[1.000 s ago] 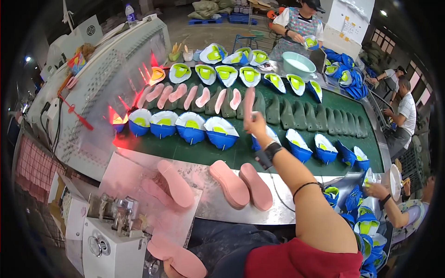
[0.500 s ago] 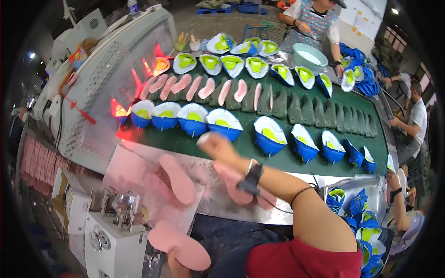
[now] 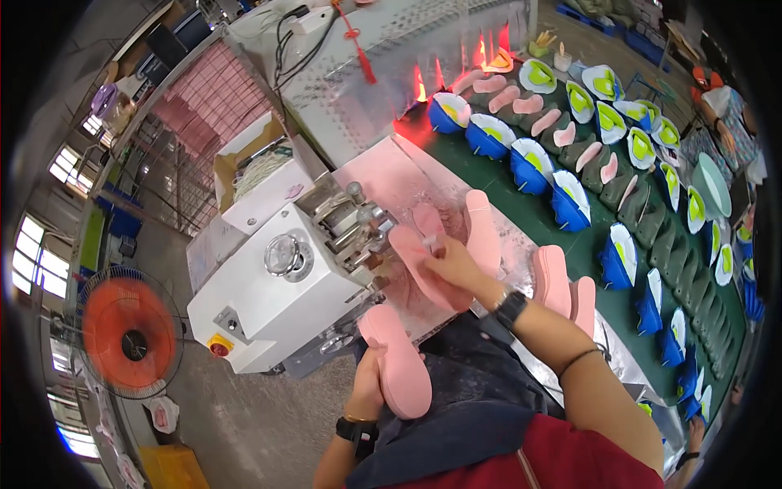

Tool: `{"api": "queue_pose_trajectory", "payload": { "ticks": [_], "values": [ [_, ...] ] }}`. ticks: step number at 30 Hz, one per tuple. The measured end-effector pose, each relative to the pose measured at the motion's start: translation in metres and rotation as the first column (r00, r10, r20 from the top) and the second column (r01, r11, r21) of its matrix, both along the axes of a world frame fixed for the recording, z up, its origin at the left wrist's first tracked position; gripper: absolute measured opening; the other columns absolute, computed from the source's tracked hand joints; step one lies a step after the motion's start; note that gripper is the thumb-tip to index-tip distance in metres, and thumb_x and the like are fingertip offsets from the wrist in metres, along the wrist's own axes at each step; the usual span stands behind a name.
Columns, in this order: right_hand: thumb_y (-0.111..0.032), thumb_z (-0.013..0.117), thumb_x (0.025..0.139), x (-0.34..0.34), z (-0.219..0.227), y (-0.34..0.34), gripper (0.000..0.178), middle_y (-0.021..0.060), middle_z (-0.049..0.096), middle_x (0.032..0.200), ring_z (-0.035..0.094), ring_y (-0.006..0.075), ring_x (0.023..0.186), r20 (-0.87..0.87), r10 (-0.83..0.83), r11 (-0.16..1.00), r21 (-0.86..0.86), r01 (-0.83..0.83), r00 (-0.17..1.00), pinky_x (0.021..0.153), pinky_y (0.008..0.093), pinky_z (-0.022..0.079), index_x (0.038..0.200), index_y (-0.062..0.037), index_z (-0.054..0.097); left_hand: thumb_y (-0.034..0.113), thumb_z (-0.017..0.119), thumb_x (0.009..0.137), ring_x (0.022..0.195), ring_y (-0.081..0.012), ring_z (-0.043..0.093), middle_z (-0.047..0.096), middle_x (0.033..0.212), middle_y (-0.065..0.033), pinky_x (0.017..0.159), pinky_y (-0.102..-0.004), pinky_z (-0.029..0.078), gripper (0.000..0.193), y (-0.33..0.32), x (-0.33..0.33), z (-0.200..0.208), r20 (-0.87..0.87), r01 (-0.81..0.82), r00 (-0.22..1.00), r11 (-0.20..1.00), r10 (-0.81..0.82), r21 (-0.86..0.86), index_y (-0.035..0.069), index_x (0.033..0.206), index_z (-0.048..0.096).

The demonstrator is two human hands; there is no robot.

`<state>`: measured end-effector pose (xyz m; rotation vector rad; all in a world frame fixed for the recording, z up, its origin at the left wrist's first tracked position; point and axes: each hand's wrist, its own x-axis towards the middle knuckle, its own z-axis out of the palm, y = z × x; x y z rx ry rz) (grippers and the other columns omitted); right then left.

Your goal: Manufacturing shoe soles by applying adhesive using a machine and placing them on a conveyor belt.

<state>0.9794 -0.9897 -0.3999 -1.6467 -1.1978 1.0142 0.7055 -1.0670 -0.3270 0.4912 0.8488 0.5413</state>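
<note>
My left hand (image 3: 368, 383) grips a pink shoe sole (image 3: 397, 367) in front of my lap, its broad face turned up. Ahead of it, my right hand (image 3: 453, 265) is closed on another pink sole tilted (image 3: 417, 271) beside the metal rollers (image 3: 362, 228) of a white machine (image 3: 277, 281). A small white patch shows at the right fingertips; what it is I cannot make out. Just beyond lie a longer pink sole (image 3: 481, 232) and a partly hidden one on the dusty pink board (image 3: 387, 167). Two more soles (image 3: 551, 281) rest to the right of my wrist.
On the green conveyor (image 3: 521, 216) stand rows of blue-and-white shoe uppers (image 3: 531, 165), dark shoe forms (image 3: 664, 236) and pink soles. Red light glows at the conveyor's far end. At left are an orange fan (image 3: 130, 338) and a box of string-like strands (image 3: 265, 171). Another person works at far right.
The view has swung left, toward the machine. My right hand has come from over the shoe row to a sole by the rollers. My left hand still holds a sole.
</note>
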Motion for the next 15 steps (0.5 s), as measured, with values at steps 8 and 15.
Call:
{"api": "queue_pose_trajectory", "payload": {
  "ticks": [8,15],
  "values": [
    [-0.022,0.068,0.082,-0.008,0.011,0.095,0.057,0.0231,0.070,0.089,0.070,0.0381,0.085,0.398,-0.160,0.982,0.156,0.105,0.903,0.073,0.0436,0.055,0.129,0.0055,0.051,0.031,0.046,0.097,0.109,-0.0323,0.064,0.065,0.114,-0.0174,0.096,-0.0441,0.052,0.051,-0.023,-0.016,-0.001,-0.003,-0.079,0.997,0.983,0.080,-0.163,-0.002,0.136,0.048],
    [-0.027,0.071,0.083,0.039,0.032,0.048,0.044,0.0200,0.070,0.087,0.067,0.0412,0.082,0.630,-0.226,0.934,0.356,-0.017,0.743,0.075,0.0459,0.054,0.117,-0.0004,0.060,0.025,0.058,0.099,0.108,-0.0196,0.062,0.063,0.118,-0.0073,0.095,-0.0352,0.051,0.034,-0.024,-0.025,-0.016,-0.121,-0.213,0.973,0.965,0.196,-0.155,0.004,0.126,0.055]
  ]
}}
